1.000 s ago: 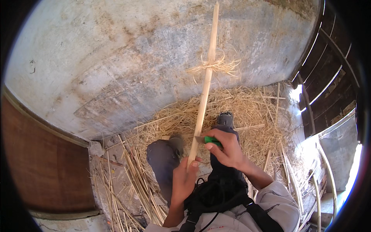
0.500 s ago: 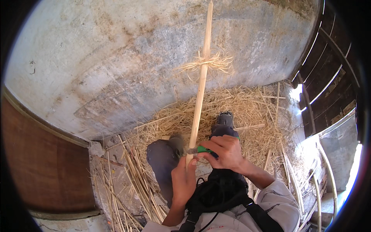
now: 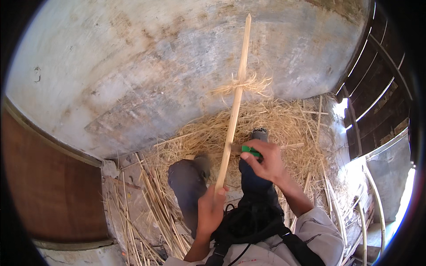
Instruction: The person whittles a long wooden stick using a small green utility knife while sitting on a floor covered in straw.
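A long pale wooden strip (image 3: 233,119), pointed at its far end, slants up and away from my lap. My left hand (image 3: 210,210) is closed round its near end, thumb along the wood. In my right hand (image 3: 266,160) is a knife with a green handle (image 3: 251,151). Its short dark blade, slightly blurred, lies at the strip's right edge, above my left hand. A tuft of thin curled shavings (image 3: 248,84) clings to the strip in its upper half.
Wood shavings (image 3: 284,115) are heaped on the floor ahead, against a stained grey wall (image 3: 186,57). Several long strips (image 3: 162,199) lie to the left of my legs. Curved poles (image 3: 375,199) stand at the right, below dark slats (image 3: 377,88). A brown panel (image 3: 53,186) is at the left.
My right hand with the knife has moved up the strip, away from my left hand. The strip's far end and its tuft of shavings have come lower and slightly right.
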Available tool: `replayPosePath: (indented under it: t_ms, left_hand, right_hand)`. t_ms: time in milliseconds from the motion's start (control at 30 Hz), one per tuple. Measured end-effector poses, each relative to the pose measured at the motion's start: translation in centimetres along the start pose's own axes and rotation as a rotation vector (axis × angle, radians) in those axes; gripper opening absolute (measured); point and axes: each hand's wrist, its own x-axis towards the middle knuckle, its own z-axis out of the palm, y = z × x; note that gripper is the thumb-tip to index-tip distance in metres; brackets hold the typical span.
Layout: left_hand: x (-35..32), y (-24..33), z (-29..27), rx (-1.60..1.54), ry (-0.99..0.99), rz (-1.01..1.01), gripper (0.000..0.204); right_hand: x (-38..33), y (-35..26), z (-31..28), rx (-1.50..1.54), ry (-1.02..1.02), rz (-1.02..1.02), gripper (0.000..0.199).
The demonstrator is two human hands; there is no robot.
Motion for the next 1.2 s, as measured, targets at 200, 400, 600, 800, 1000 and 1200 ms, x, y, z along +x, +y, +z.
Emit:
replayPosePath:
  t_ms: [200,400,600,800,1000,1200]
  left_hand:
    - [0.5,0.1,-0.3,-0.071,0.010,-0.024,0.031]
    - [0.4,0.2,-0.5,0.087,0.056,-0.018,0.035]
    - [-0.7,0.4,-0.4,0.132,0.032,-0.042,0.036]
    - [-1.6,-0.6,-0.3,0.020,0.004,-0.062,0.036]
    - [-0.7,-1.3,-1.5,0.073,-0.139,-0.042,0.031]
    - [1.5,2.0,-0.2,0.080,-0.064,0.221,0.030]
  right_hand:
    - [-0.1,-2.2,0.5,-0.125,-0.059,-0.108,0.026]
    - [0.3,-2.8,0.0,-0.238,-0.053,-0.156,0.026]
    - [1.5,-0.6,-0.7,-0.197,0.146,0.028,0.024]
    - [1.9,-0.1,-1.4,0.051,-0.014,0.142,0.024]
    - [0.8,-1.9,0.3,0.408,-0.087,0.357,0.020]
    - [-0.1,-3.2,1.6,0.532,-0.180,0.384,0.021]
